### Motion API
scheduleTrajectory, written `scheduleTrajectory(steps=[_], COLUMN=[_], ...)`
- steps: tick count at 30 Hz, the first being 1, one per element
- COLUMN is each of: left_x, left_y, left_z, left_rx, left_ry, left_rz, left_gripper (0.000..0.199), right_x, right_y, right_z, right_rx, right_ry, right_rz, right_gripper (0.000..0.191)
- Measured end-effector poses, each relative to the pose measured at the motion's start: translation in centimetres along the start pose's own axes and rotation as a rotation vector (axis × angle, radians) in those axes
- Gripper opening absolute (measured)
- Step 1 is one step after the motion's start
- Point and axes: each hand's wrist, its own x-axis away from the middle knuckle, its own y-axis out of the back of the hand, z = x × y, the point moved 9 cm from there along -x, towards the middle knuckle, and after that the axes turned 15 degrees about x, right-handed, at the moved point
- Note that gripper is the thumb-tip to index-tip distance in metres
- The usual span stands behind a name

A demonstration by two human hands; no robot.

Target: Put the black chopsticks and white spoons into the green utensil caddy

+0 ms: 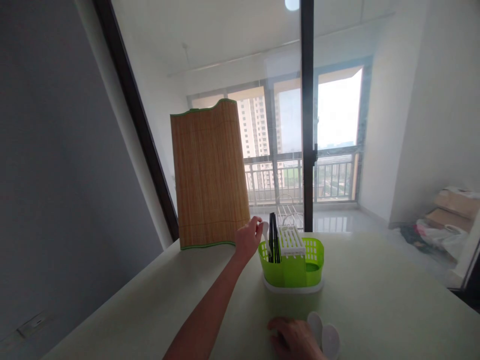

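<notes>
A bright green plastic basket (293,274) with perforated sides and a white base stands on the pale, smooth surface (378,295). At the basket's left end, the left hand (248,239) reaches over the rim. Its fingers are pinched together on the upper, rounded end of a white spoon (266,234); the spoon's thin handle points down into the left part of the basket. Whether the handle touches the bottom there cannot be told.

In that same left part of the basket, just right of the spoon, a bundle of slim black chopsticks (275,241) stands nearly upright, rising above the rim. A white plastic slotted rack (290,242) sits across the middle of the basket, right of the chopsticks, and the part of the basket at its right end lies open to view.

In front of the basket, nearer the wearer, the right hand (295,338) lies low over the surface with curled fingers. Two white rounded spoons (323,334) show at its right side, overlapping or touching; whether the fingers grip their handles cannot be told.

Left of the basket and farther back, a brown bamboo mat with green edging (210,175) stands upright on the surface. Behind the basket rises a glass door with a dark frame (308,125).
</notes>
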Motion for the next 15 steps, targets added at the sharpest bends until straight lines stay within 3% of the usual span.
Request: scheduleTrajectory(steps=[3,6,15], left_x=[0.4,1.1,1.9], left_y=[-2.9,-4.3,-5.5], left_z=[1.6,2.7,4.1], left_rx=[-0.078,-0.091,-0.104], left_ry=[0.055,0.070,0.139], left_rz=[0.135,0.175,0.213], left_gripper=[0.028,0.029,0.025], right_x=[0.0,0.0,0.0], right_y=[0.1,0.0,0.2], right_z=[0.1,0.4,0.7], right_rx=[0.003,0.013,-0.010], right_ry=[0.002,0.012,0.036], right_rz=[0.009,0.040,0.017], right_gripper=[0.037,0.036,0.037])
